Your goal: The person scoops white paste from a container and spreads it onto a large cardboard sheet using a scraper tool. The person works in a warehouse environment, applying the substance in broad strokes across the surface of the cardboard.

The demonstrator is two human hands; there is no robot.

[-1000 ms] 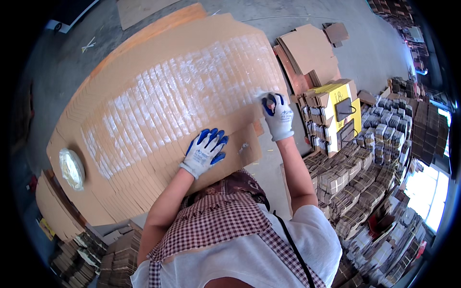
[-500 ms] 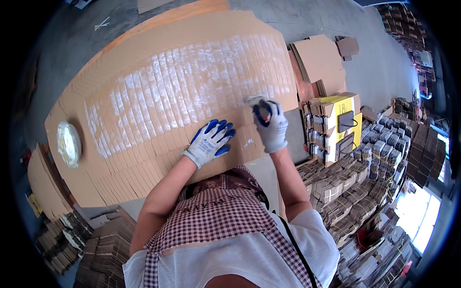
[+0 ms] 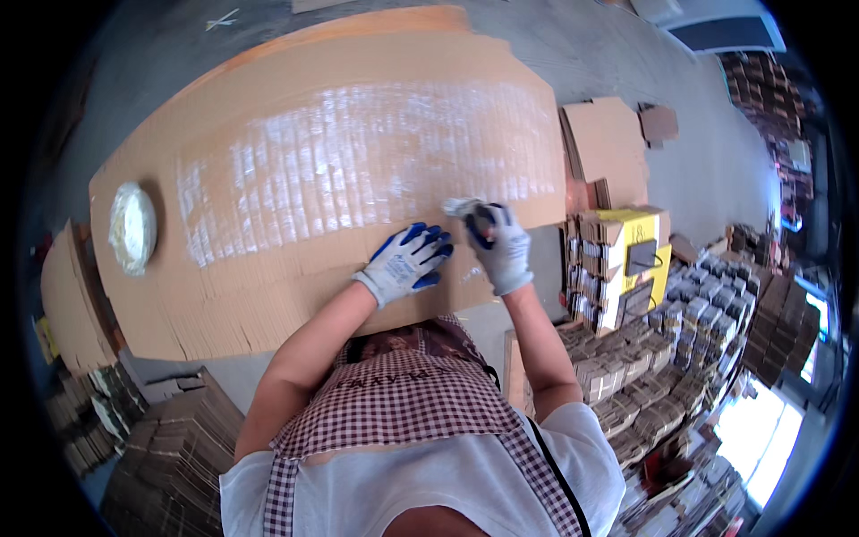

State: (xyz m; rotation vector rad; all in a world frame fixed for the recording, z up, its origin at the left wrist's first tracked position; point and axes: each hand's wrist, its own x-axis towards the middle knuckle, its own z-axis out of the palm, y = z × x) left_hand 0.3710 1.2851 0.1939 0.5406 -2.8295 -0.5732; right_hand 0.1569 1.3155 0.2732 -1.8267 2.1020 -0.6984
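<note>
My left hand (image 3: 407, 263), in a white glove with blue fingertips, lies flat with fingers apart on the near side of overlapping cardboard sheets (image 3: 277, 309). A wide band of whitish, wet-looking coating (image 3: 331, 161) covers the middle of the sheets. Just right of it, my right hand (image 3: 499, 246), gloved alike, is closed round a brush (image 3: 461, 207). The brush's pale head points left, at the near edge of the coating; most of its handle is hidden in my fingers. At the left end of the cardboard sits a shallow round bowl (image 3: 132, 228) with a shiny, whitish plastic-like surface.
A stack of cardboard (image 3: 607, 148) stands beyond the right end. Nearer on the right are a yellow and white carton (image 3: 633, 259) and bundled cardboard stacks (image 3: 635, 358). More cardboard stacks (image 3: 174, 456) stand at the lower left, around the grey floor (image 3: 698, 143).
My right hand has moved slightly left with the brush, closer to my left hand. The stepped sheet edges show less distinctly now. The whole view has shifted a little.
</note>
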